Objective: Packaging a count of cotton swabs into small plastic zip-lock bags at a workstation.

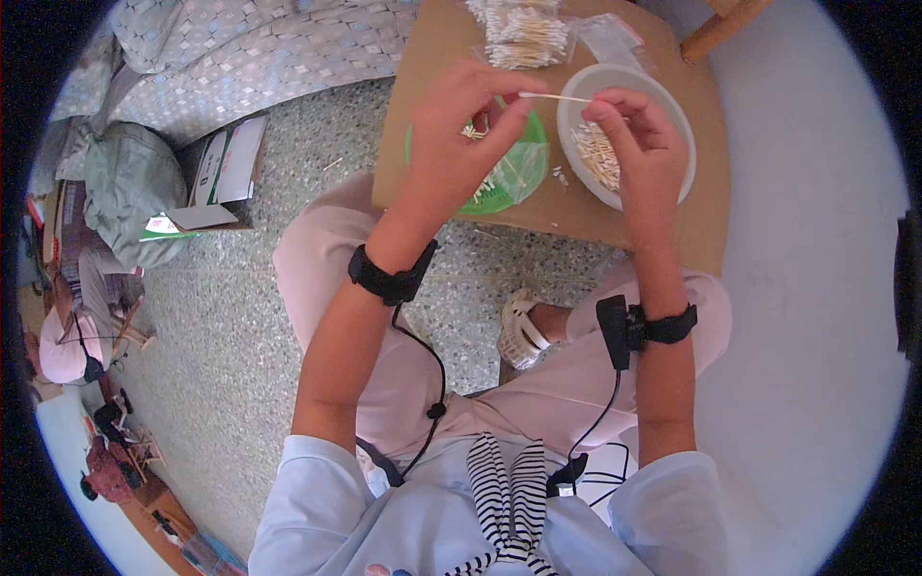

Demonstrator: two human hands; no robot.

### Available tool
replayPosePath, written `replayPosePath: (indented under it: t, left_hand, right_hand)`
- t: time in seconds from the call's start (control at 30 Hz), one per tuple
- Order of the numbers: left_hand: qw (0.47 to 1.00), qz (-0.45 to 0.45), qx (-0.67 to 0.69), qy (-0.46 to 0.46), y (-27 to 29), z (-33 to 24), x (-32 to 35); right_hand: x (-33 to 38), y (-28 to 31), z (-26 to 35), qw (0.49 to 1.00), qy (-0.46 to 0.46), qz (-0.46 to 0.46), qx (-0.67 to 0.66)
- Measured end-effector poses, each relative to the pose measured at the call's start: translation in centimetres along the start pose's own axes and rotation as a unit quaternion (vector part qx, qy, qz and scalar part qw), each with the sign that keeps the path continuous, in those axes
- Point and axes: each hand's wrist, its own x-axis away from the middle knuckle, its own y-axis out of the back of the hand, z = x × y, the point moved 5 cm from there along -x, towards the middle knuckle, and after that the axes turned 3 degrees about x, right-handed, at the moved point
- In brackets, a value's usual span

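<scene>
A cotton swab stretches level between my two hands above the table. At its white-tipped left end, my left hand pinches it with thumb and fingers. The bare-looking stick end is gripped by my right hand, whose fingertips hide whatever is there. Below the left hand is a green bowl with swab pieces and a clear plastic bag in it, partly covered by that hand. Under the right hand stands a white bowl holding many short swab pieces.
Bundles of cotton swabs and a clear plastic bag lie at the far side of the brown tabletop. A wall rises on the right. An open carton sits on the floor at left; other people are farther left.
</scene>
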Motion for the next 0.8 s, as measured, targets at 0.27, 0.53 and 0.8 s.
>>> replayPosePath:
  t: [0.27, 0.53, 0.8]
  left_hand:
    - [0.967, 0.226, -0.120, -0.002, -0.2, 2.4, 1.3]
    - [0.939, 0.288, -0.187, 0.012, -2.4, 4.3, 3.5]
    - [0.949, 0.251, -0.179, 0.071, -2.1, 4.6, 3.1]
  right_hand:
    - [0.1, 2.7, 0.8, 0.965, 0.046, 0.133, 0.223]
    - [-0.3, 3.0, -4.4, 0.941, -0.012, 0.137, 0.310]
    - [-0.8, 4.3, -6.5, 0.884, 0.029, 0.139, 0.445]
